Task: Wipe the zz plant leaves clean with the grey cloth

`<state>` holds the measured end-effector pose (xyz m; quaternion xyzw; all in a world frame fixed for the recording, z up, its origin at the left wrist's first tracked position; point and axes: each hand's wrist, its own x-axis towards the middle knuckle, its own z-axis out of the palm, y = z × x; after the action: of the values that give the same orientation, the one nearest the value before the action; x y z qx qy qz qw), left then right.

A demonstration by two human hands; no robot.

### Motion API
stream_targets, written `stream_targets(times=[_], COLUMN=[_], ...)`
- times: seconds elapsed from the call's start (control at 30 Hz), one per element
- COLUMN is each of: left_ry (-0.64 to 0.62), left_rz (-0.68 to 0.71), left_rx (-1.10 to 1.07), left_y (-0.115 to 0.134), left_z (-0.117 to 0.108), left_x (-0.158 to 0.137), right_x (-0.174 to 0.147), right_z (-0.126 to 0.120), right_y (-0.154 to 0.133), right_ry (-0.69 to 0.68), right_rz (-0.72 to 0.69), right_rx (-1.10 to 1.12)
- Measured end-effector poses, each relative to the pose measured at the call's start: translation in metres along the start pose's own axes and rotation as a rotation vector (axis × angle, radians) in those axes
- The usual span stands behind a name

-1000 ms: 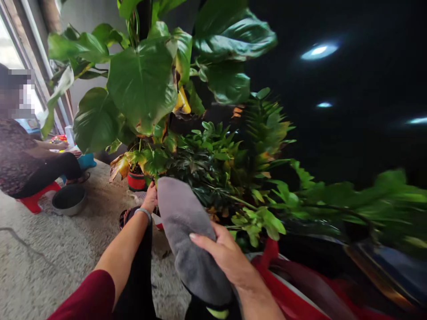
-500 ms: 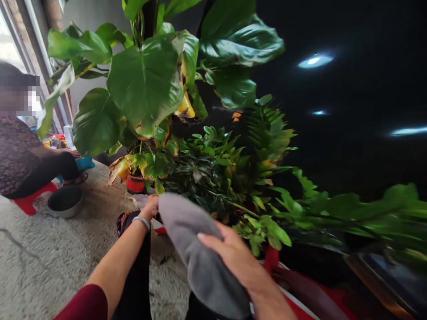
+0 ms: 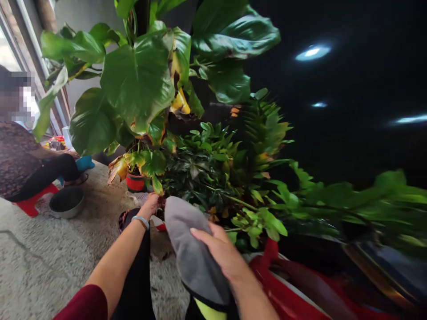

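Observation:
A long, rounded grey plush cloth piece (image 3: pixel 190 235) with a dark edge is in my right hand (image 3: pixel 222 249). The thumb lies across its top and the fingers are on its far side. Yellow-green shows under its near end. My left hand (image 3: pixel 150 205), with a pale bracelet at the wrist, is stretched forward beyond my knee, just left of the grey piece's far tip. Its fingers look curled by something small and dark red, which I cannot make out. Close by is a red and white thing (image 3: pixel 159 223), partly hidden behind the grey piece.
A large-leaved plant (image 3: pixel 138 84) in a red pot (image 3: pixel 135 182) stands ahead, with lower greenery (image 3: pixel 213 155) beside it. On the right is a red bag (image 3: pixel 290 284). At left a person (image 3: pixel 20 155) sits on a red stool (image 3: pixel 35 202) by a grey basin (image 3: pixel 67 202).
My right hand has drawn the grey cloth piece slightly left and down, so its yellow-green underside shows. My left hand stays nearly in place. The view has shifted slightly, showing more of the red bag.

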<state>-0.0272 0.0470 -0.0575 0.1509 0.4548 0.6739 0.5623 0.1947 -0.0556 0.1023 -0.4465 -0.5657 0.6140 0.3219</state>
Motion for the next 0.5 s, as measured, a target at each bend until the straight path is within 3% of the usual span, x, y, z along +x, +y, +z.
stream_targets(times=[0.13, 0.2, 0.33, 0.43, 0.5], left_ry=[0.017, -0.006, -0.039, -0.004, 0.013], left_rz=[-0.022, -0.023, -0.004, 0.001, -0.003], left_rx=[0.044, 0.053, 0.052, 0.05, 0.055], left_y=[0.004, 0.003, -0.003, -0.006, -0.005], left_z=[0.004, 0.006, 0.009, 0.009, 0.008], left_x=[-0.007, -0.011, -0.014, -0.009, -0.006], right_x=[0.007, 0.029, 0.045, 0.013, -0.013], right_z=[-0.032, -0.035, -0.015, -0.001, 0.0], right_y=[-0.06, -0.069, -0.025, 0.017, 0.023], right_ry=[0.374, 0.469, 0.348, 0.274, 0.222], right_rz=[-0.159, -0.208, 0.074, 0.207, 0.214], right_rx=[0.15, 0.238, 0.368, 0.292, 0.222])
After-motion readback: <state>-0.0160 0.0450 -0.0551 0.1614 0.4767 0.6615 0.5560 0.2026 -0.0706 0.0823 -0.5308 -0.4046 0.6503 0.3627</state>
